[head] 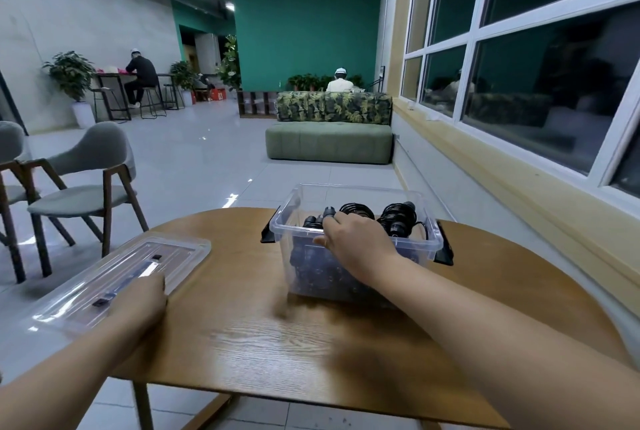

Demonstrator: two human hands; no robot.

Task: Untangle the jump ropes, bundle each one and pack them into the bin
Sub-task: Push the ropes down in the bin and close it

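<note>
A clear plastic bin [301, 277] with black side latches stands on the wooden table [277, 343]. Inside it lie several bundled black jump ropes [398, 218] with black handles. My right hand [353, 239] reaches over the bin's near rim, fingers curled on the handles and rope at the left of the bin. My left hand [142, 301] rests on the near right edge of the bin's clear lid [104, 287], which lies flat at the table's left edge; its fingers are blurred.
Two grey chairs [79, 187] with wooden legs stand left of the table. A window wall and sill [519, 166] run along the right. A green sofa [329, 142] sits farther back, with people seated in the distance.
</note>
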